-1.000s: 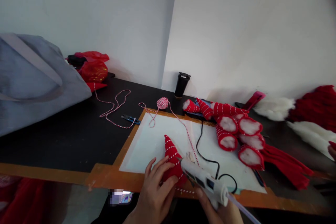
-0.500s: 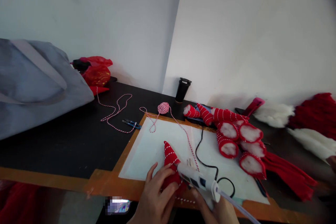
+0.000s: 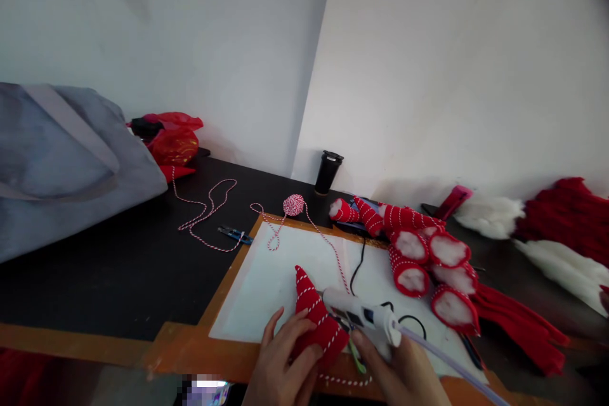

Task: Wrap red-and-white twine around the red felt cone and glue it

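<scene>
On the left, a grey bag [image 3: 71, 165] stands on the black table [image 3: 118, 285]. To the right of it lies a loose striped cord [image 3: 207, 209], with its end by blue snips [image 3: 235, 235]. The left hand [image 3: 283, 365] has its fingers bent and a little apart; fingers and thumb hold the red cone [image 3: 316, 320], which lies over the near part of the white sheet [image 3: 276, 276], its tip pointing away. Behind is a ball of cord [image 3: 294, 205], and the black cup [image 3: 328, 172] is upright. The right hand [image 3: 404, 374] is closed around the glue gun [image 3: 364, 314], whose front is close beside the cone. Farther right, stuffed red cones [image 3: 412, 247] lie in a pile, then white fluff [image 3: 495, 216] and dark red material [image 3: 566, 212].
</scene>
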Tool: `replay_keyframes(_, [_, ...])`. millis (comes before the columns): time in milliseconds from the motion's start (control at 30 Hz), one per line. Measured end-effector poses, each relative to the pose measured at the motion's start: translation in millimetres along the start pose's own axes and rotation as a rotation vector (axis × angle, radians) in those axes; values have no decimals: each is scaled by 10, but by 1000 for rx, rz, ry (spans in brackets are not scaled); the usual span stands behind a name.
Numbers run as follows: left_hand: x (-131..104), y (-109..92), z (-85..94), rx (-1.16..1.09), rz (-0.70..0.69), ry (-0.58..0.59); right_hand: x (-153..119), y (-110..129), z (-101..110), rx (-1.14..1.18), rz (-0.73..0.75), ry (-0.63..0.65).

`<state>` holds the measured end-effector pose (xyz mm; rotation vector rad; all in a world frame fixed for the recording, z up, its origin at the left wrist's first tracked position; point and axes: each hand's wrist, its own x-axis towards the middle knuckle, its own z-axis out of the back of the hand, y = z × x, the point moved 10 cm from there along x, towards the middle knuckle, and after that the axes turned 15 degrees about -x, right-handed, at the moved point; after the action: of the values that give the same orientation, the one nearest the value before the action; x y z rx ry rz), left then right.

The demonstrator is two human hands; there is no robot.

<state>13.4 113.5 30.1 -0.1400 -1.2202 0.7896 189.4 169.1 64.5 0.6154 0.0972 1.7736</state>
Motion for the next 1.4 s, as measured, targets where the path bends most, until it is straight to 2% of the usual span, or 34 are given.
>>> replay_keyframes(100, [-3,9,1,8,-7,10,114,187,-57,-24,94,108])
replay_keyframes(200, [-5,6,-21,20,-32,37,148,250,-106,-93,132,118])
replay_keyframes(433, [24,-29,-1,8,-42,-10,131,162,-286,-127,126,181])
replay_keyframes(633, [-1,9,-24,26,-8,-21,138,142,-209,-115,90,154])
replay_keyframes(833, [-10,21,-33,34,-7,-12,181,150,-252,-65,100,205])
replay_keyframes(967, [16,-7,-21,27,-18,-27,231,99,-282,-38,42,255])
replay_keyframes(1200, [50,-21,-13,6,-1,-60,384,248,-373,72,102,304])
replay_keyframes(1400, [26,4,-29,-1,3,-66,420,188,-463,-51,86,283])
